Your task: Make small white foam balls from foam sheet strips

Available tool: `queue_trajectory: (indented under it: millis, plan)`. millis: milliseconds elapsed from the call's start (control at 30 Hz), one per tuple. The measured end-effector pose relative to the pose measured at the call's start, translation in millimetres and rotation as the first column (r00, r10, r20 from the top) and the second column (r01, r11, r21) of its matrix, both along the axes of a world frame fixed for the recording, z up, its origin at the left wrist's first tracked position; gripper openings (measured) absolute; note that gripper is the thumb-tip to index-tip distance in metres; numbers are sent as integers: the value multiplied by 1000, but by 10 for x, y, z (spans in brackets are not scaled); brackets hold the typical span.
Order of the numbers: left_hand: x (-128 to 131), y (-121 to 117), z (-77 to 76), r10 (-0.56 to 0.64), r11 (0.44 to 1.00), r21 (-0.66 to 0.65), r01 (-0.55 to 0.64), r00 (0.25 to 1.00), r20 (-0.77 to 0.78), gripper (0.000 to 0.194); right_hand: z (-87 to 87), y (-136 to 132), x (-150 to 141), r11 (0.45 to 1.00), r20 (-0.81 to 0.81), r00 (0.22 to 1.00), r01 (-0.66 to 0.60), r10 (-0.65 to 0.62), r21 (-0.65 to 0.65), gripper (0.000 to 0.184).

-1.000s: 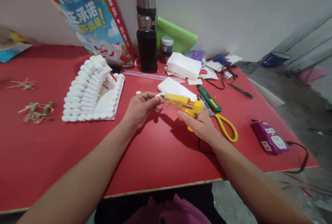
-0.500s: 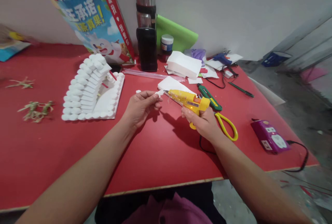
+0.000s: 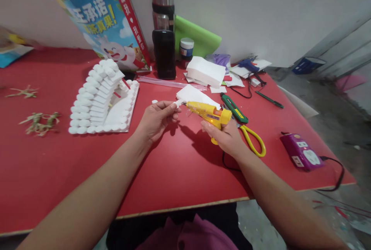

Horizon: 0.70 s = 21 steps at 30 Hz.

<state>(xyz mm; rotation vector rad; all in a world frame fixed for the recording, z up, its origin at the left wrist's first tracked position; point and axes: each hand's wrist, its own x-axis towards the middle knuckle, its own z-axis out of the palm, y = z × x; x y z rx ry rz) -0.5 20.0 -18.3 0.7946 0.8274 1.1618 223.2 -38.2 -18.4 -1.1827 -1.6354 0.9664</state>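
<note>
Pinched between the thumb and fingers of my left hand (image 3: pixel 160 120) is a small white foam piece (image 3: pixel 179 103). My right hand (image 3: pixel 224 136) is wrapped round the grip of a yellow hot glue gun (image 3: pixel 204 110), tilted with its nozzle pointing left at the foam piece. The nozzle tip is at the piece; whether they touch I cannot tell. Fine glue strings hang near the nozzle. Left of my hands stands a white foam model (image 3: pixel 101 103) with a stepped, rounded-piece wall on a flat base. Another small white piece (image 3: pixel 154 101) lies just behind my left hand.
Scissors with yellow handles (image 3: pixel 255 142) and a green utility knife (image 3: pixel 235 107) lie by my right hand. White sheets (image 3: pixel 197 94) lie behind the glue gun. A purple power socket box (image 3: pixel 301 152) sits right. Dried-grass figures (image 3: pixel 40 122) lie left; a black bottle (image 3: pixel 164 55) stands behind.
The glue gun has shifted slightly left, bringing its nozzle closer against the foam piece. My left hand stays nearly in place.
</note>
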Motion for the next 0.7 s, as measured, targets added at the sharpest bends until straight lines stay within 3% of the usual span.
queue_trajectory:
  millis: [133, 300, 433, 600, 700]
  plan:
    - [1, 2, 4, -6, 1000, -7, 6, 1000, -9, 37, 18, -3, -18, 1000, 14, 1000, -9, 9, -3, 35]
    - [4, 4, 1, -14, 1000, 0, 14, 1000, -15, 37, 34, 20, -15, 996, -21, 996, 88, -87, 21, 39]
    - [-7, 8, -7, -12, 1000, 1, 13, 1000, -26, 37, 146, -9, 46, 983, -36, 984, 178, -176, 48, 38]
    - [-9, 5, -3, -39, 999, -2, 39, 999, -13, 37, 306, -103, 460, 899, 148, 889, 417, -434, 132, 33]
    - [9, -12, 13, -69, 998, -12, 69, 998, 15, 37, 237, -114, 879, 831, 268, 789, 545, -553, 108, 38]
